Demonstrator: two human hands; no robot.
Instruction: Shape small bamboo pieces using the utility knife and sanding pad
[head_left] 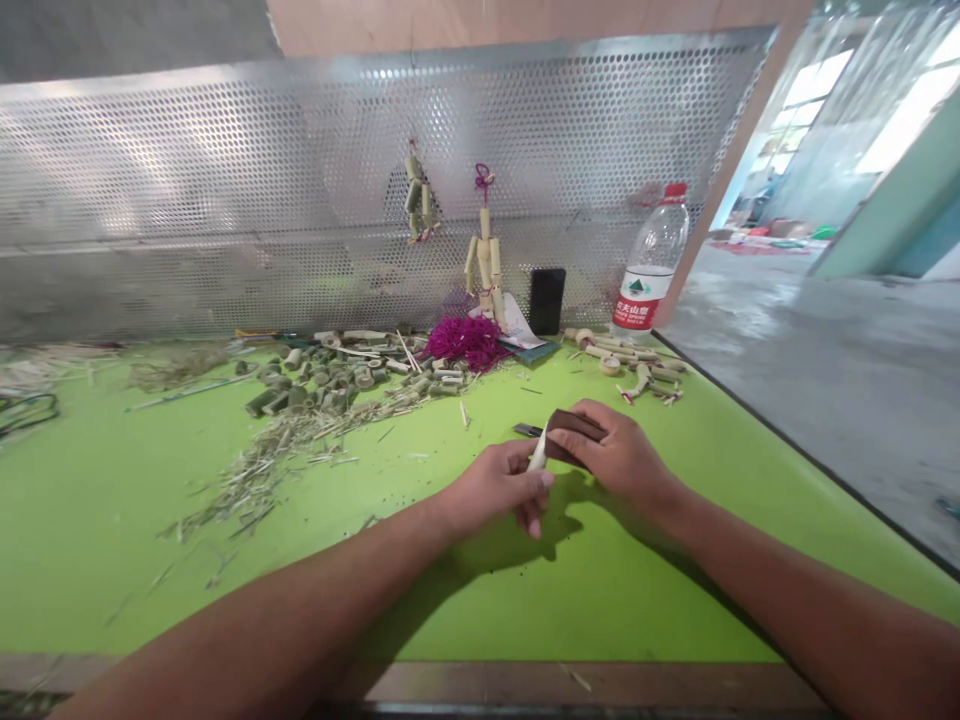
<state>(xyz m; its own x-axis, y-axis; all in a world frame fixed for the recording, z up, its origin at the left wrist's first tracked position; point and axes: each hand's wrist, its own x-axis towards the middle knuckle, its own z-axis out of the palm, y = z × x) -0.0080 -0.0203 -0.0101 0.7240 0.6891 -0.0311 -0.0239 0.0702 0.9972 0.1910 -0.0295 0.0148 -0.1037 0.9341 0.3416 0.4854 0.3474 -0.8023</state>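
Pale piece (538, 453) sat pinched in the left hand (489, 490), so that one's nearer, its long axis slanting up and away to the brown sheet (582, 423) clamped in the right hand (626, 458).

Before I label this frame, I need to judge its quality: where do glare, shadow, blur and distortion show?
All in the head view: the windows at upper right glare white; the perforated metal panel catches bright patches; the left hand and right hand cast a dark shadow on the green tabletop; shavings at the far left look smeared; forearms look stretched toward the lower corners.
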